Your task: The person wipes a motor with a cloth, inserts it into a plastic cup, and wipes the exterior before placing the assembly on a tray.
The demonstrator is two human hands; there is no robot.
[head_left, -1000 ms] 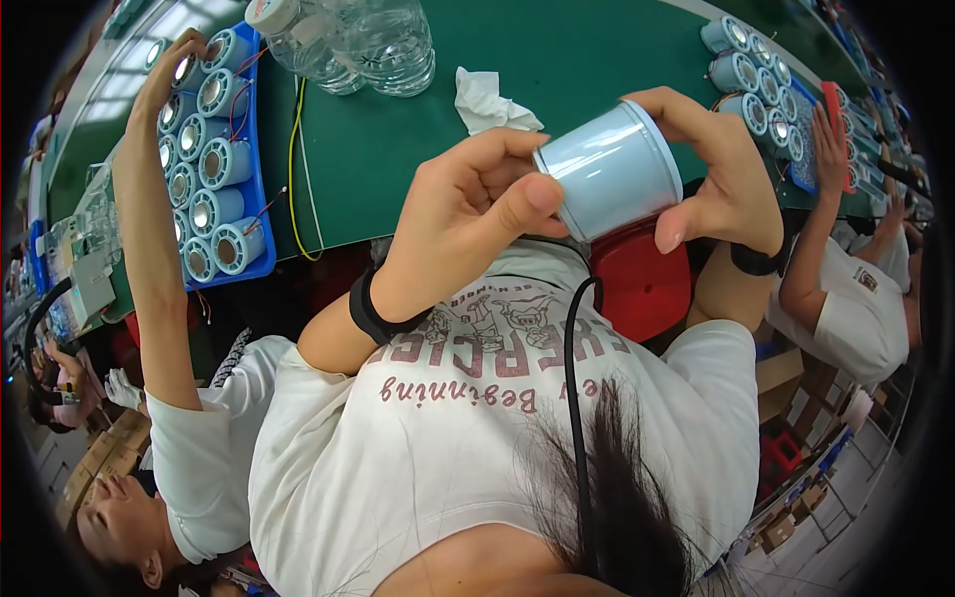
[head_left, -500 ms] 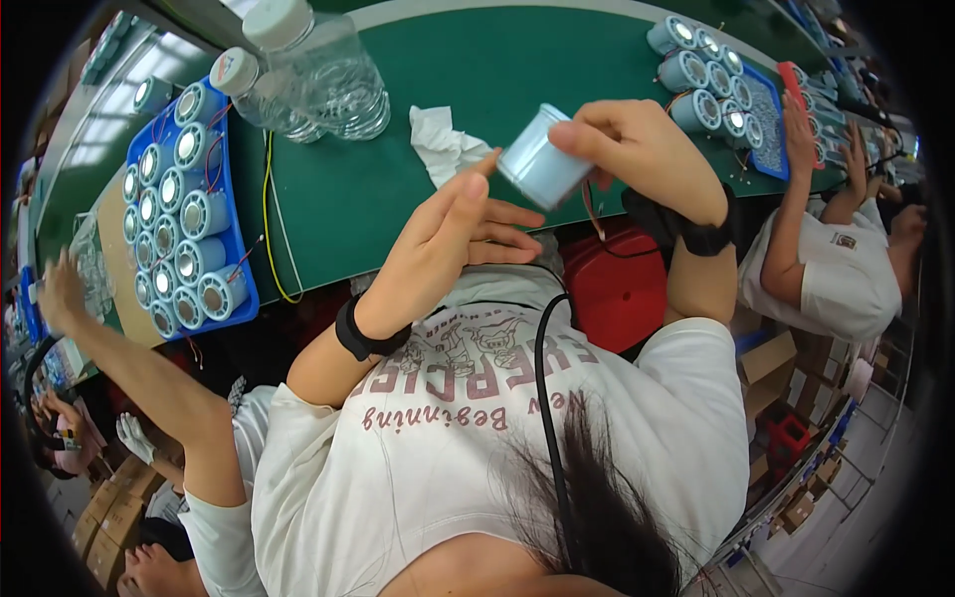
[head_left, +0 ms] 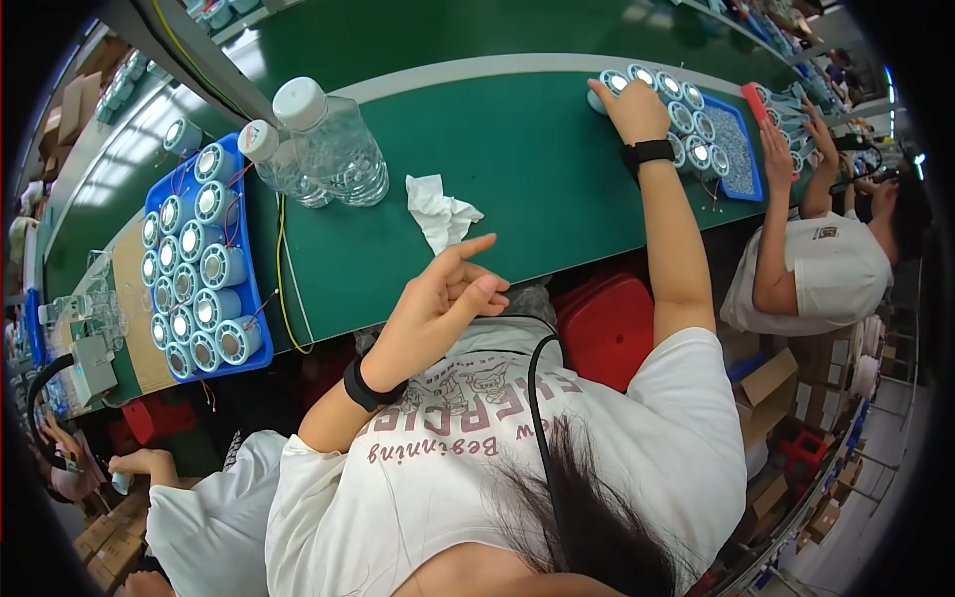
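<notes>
My right hand [head_left: 638,111] is stretched out to the far right. Its fingers close around a light blue cylinder [head_left: 597,98] at the left end of a group of similar cylinders [head_left: 680,117]; the palm hides part of it. These have round slotted ends with shiny centres, and thin wires show on some. My left hand [head_left: 445,303] hovers near the table's front edge with nothing in it, index finger stretched out and the others loosely bent. Just beyond its fingertips lies a crumpled white tissue [head_left: 438,212] on the green table [head_left: 507,159].
At the left, a blue tray [head_left: 261,333] holds several light blue cylinders. Two clear plastic bottles [head_left: 343,159] stand beside it, near a yellow cable [head_left: 283,269]. A blue tray of small pale pieces [head_left: 736,149] lies at the right, by a co-worker [head_left: 811,269]. A red stool [head_left: 612,333] is below the table.
My right hand has carried the light blue cylinder from in front of me to the group at the far right. My left hand has come away from it and dropped slightly nearer to me.
</notes>
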